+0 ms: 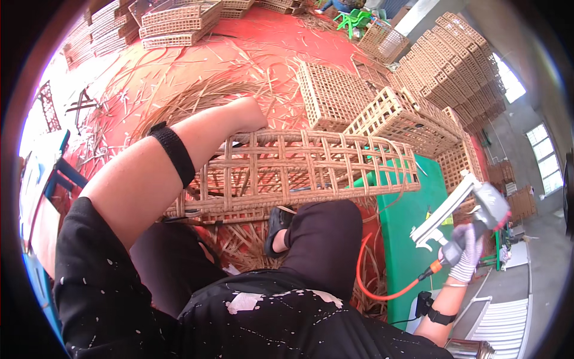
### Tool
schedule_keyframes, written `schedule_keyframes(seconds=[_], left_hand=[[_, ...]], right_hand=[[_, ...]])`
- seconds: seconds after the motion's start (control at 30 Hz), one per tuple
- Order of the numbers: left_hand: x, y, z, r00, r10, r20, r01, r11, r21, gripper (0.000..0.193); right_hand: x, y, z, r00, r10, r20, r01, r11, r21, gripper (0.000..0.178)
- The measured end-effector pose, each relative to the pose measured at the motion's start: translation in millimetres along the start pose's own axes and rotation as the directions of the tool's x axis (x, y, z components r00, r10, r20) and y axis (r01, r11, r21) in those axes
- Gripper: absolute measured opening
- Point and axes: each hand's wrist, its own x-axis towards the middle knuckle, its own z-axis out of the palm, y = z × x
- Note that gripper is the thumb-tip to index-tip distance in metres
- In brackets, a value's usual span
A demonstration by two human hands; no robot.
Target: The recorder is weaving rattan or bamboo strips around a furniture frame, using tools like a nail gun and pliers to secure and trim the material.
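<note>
Woven basket (305,163) mid-frame, just beyond knees. Left hand (250,115) at its top rim; fingers hidden, grip can't be told. Gloved right hand (470,254), lower right: fingers wrapped round air tool (492,204). Possible trouble: loose left hold letting basket slip; orange hose (382,297) snagging on green surface (406,221). Red floor (209,57) strewn with strips; basket stacks (445,66) upper right.

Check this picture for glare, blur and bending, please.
Head view: glare bleaches the far left and the windows; head view: the gloved right hand and its pneumatic fastener gun look slightly blurred, the nearest wicker basket fairly sharp; head view: fisheye distortion bows surroundings inside a dark rim.
</note>
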Motion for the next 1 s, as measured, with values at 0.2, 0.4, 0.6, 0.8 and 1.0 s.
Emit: schedule_keyframes(seconds=[0.2, 0.4, 0.6, 0.8, 1.0], left_hand=[[-7.1, -4.8, 0.6, 0.993, 0.117, -0.03, -0.114, 0.989, 0.093, 0.041], [0.6, -9.1, 4.6, 0.976, 0.218, 0.013, -0.21, 0.921, 0.328, 0.035], [-15.5, 11.5, -5.0, 0.988, 0.155, 0.003, -0.152, 0.965, 0.215, 0.029], [1.0, -1.3, 9.8, 0.991, 0.116, -0.074, -0.111, 0.992, 0.068, 0.03], [17.5, -4.9, 17.2, 0.999, 0.035, -0.04, -0.037, 0.998, -0.059, 0.032]], right_hand=[[-31.1, -92.8, 54.9, 0.977, -0.155, 0.144, 0.123, 0.97, 0.21, 0.011], [-67.6, -138.1, 129.2, 0.865, 0.062, 0.498, -0.068, 0.998, -0.006, 0.02], [-84.2, -166.4, 202.1, 0.572, 0.289, 0.768, -0.212, 0.956, -0.202, 0.02], [-78.6, -170.5, 255.7, 0.489, 0.323, 0.81, -0.05, 0.938, -0.344, 0.023], [-68.7, -166.3, 279.5, 0.428, 0.353, 0.832, 0.0, 0.921, -0.39, 0.022]])
